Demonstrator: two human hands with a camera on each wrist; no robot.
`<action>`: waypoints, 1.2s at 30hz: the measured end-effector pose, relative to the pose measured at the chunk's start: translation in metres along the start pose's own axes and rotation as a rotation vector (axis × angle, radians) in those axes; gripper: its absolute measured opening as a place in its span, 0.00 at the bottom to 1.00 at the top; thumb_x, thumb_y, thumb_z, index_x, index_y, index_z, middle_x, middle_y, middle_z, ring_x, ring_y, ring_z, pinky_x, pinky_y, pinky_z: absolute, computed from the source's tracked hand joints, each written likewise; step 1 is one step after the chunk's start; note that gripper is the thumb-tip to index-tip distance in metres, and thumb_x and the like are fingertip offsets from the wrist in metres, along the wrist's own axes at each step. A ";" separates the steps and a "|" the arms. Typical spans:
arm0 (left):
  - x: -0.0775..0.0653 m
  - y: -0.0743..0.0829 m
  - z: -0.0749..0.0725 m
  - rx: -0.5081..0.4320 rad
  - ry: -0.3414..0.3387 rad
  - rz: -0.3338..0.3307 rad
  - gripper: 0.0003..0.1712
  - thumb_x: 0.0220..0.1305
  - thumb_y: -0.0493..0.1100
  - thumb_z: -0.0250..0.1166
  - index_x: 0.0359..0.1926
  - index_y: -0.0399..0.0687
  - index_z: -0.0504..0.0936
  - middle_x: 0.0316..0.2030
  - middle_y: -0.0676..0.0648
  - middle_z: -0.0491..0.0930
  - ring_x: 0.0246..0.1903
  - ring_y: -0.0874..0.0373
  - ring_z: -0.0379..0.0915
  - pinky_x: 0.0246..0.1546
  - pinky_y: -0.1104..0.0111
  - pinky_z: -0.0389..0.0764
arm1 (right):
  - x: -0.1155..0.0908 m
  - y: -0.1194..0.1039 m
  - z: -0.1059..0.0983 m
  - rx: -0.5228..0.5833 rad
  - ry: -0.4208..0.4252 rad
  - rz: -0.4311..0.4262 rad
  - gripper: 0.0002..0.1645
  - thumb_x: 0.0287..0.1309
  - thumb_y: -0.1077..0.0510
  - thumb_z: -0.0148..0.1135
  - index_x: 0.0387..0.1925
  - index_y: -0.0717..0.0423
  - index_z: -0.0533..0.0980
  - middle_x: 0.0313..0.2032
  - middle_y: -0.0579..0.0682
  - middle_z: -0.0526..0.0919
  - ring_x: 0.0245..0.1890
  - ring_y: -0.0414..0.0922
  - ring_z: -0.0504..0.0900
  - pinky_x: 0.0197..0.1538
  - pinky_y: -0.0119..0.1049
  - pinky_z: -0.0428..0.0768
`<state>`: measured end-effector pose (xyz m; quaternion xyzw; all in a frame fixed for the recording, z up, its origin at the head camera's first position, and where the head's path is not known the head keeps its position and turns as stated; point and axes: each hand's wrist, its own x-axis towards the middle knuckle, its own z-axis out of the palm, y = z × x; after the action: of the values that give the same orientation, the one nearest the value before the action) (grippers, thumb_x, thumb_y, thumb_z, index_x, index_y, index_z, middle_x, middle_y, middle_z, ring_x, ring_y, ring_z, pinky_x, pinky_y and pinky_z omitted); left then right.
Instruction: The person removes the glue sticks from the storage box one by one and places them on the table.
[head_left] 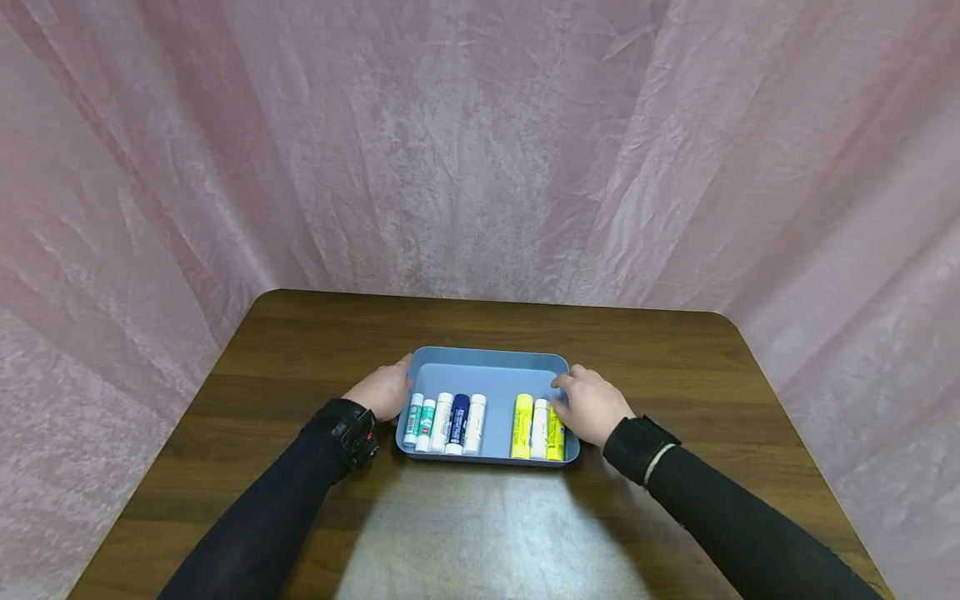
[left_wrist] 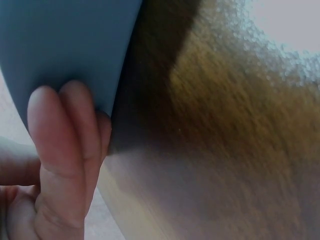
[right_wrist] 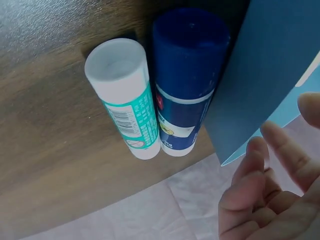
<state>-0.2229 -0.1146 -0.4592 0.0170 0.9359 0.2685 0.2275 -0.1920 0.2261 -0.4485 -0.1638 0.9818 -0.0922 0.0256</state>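
Note:
A blue tray (head_left: 496, 417) holds two groups of glue sticks. On its left lie green-and-white glue sticks (head_left: 414, 419), white ones and a dark blue glue stick (head_left: 457, 424). To the right are yellow glue sticks (head_left: 522, 427) with a white glue stick (head_left: 539, 429) between them. Against the tray's left outer wall, my left hand (head_left: 381, 392) rests extended fingers (left_wrist: 60, 130). My right hand (head_left: 592, 404) reaches over the right rim, thumb and index finger (right_wrist: 287, 150) apart, close above the rightmost yellow stick. That stick's top is partly hidden by this hand.
In the right wrist view, a teal-and-white glue stick (right_wrist: 125, 100) and a navy glue stick (right_wrist: 184, 75) stand on the table beside the tray's outer wall. The wooden table (head_left: 300, 350) has a far edge before pink curtains (head_left: 465, 150).

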 end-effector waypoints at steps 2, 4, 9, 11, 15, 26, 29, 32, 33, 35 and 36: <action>0.000 0.000 0.000 0.002 0.000 -0.004 0.35 0.82 0.44 0.44 0.82 0.46 0.44 0.59 0.35 0.78 0.23 0.51 0.81 0.22 0.66 0.78 | -0.001 0.000 0.001 -0.026 0.000 -0.015 0.20 0.64 0.51 0.68 0.53 0.56 0.84 0.43 0.53 0.81 0.40 0.47 0.76 0.44 0.44 0.81; 0.000 0.000 0.000 0.002 0.000 -0.005 0.35 0.82 0.44 0.44 0.82 0.46 0.44 0.59 0.35 0.78 0.23 0.51 0.81 0.22 0.66 0.78 | -0.001 0.000 0.002 -0.048 -0.004 -0.025 0.19 0.64 0.51 0.68 0.52 0.56 0.85 0.42 0.53 0.81 0.40 0.47 0.75 0.43 0.43 0.80; 0.001 -0.001 0.000 -0.002 -0.001 -0.003 0.35 0.82 0.44 0.45 0.82 0.46 0.43 0.61 0.35 0.76 0.23 0.51 0.81 0.22 0.66 0.78 | 0.000 0.000 0.005 -0.080 -0.030 -0.035 0.17 0.64 0.52 0.67 0.49 0.57 0.86 0.40 0.52 0.80 0.37 0.46 0.72 0.42 0.41 0.76; 0.001 -0.001 -0.001 -0.002 0.000 -0.001 0.35 0.82 0.44 0.45 0.82 0.46 0.43 0.62 0.35 0.76 0.22 0.51 0.81 0.23 0.66 0.79 | 0.000 0.001 0.006 -0.094 -0.039 -0.036 0.17 0.64 0.51 0.67 0.48 0.57 0.86 0.38 0.52 0.79 0.36 0.46 0.71 0.41 0.40 0.74; 0.002 -0.001 -0.001 -0.001 -0.001 0.000 0.36 0.82 0.44 0.45 0.82 0.46 0.43 0.61 0.34 0.76 0.23 0.51 0.81 0.23 0.66 0.78 | 0.000 0.001 0.007 -0.122 -0.044 -0.045 0.17 0.63 0.50 0.69 0.47 0.58 0.86 0.38 0.52 0.79 0.36 0.47 0.71 0.42 0.41 0.74; 0.002 -0.003 0.001 -0.016 -0.010 -0.013 0.36 0.82 0.44 0.45 0.82 0.46 0.43 0.64 0.35 0.74 0.23 0.51 0.80 0.23 0.66 0.78 | 0.002 0.000 0.010 -0.140 -0.070 -0.054 0.19 0.63 0.48 0.69 0.47 0.58 0.86 0.35 0.50 0.76 0.35 0.46 0.69 0.40 0.39 0.71; 0.002 -0.003 0.001 -0.014 -0.008 -0.009 0.36 0.82 0.44 0.45 0.82 0.45 0.43 0.63 0.34 0.75 0.23 0.51 0.80 0.23 0.66 0.78 | 0.002 0.000 0.010 -0.136 -0.067 -0.060 0.20 0.62 0.48 0.70 0.48 0.57 0.86 0.35 0.49 0.76 0.36 0.46 0.69 0.40 0.38 0.70; 0.001 -0.002 0.001 -0.008 -0.006 -0.006 0.36 0.82 0.44 0.45 0.82 0.45 0.43 0.61 0.35 0.76 0.22 0.51 0.80 0.22 0.66 0.78 | 0.001 0.000 0.011 -0.125 -0.060 -0.065 0.20 0.62 0.48 0.70 0.49 0.57 0.86 0.36 0.49 0.77 0.36 0.46 0.69 0.41 0.38 0.70; 0.000 -0.002 0.001 -0.001 -0.004 0.001 0.35 0.82 0.44 0.45 0.82 0.44 0.43 0.59 0.35 0.78 0.22 0.51 0.81 0.22 0.66 0.78 | 0.001 0.000 0.011 -0.119 -0.059 -0.068 0.20 0.62 0.48 0.70 0.49 0.57 0.86 0.37 0.49 0.77 0.36 0.46 0.69 0.41 0.38 0.70; -0.001 -0.001 0.001 0.007 -0.002 0.011 0.35 0.82 0.43 0.45 0.82 0.43 0.43 0.54 0.35 0.80 0.21 0.51 0.81 0.21 0.67 0.77 | 0.000 -0.001 0.011 -0.109 -0.052 -0.075 0.19 0.63 0.48 0.70 0.49 0.57 0.85 0.37 0.49 0.76 0.37 0.46 0.69 0.41 0.39 0.70; -0.001 -0.001 0.000 0.010 -0.001 0.013 0.35 0.82 0.42 0.44 0.82 0.43 0.43 0.50 0.36 0.81 0.21 0.52 0.81 0.21 0.67 0.77 | 0.000 -0.001 0.011 -0.106 -0.048 -0.080 0.19 0.63 0.49 0.70 0.48 0.57 0.85 0.37 0.49 0.76 0.36 0.46 0.69 0.41 0.39 0.71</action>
<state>-0.2216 -0.1151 -0.4593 0.0243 0.9370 0.2653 0.2259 -0.1910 0.2234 -0.4591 -0.2063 0.9771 -0.0371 0.0365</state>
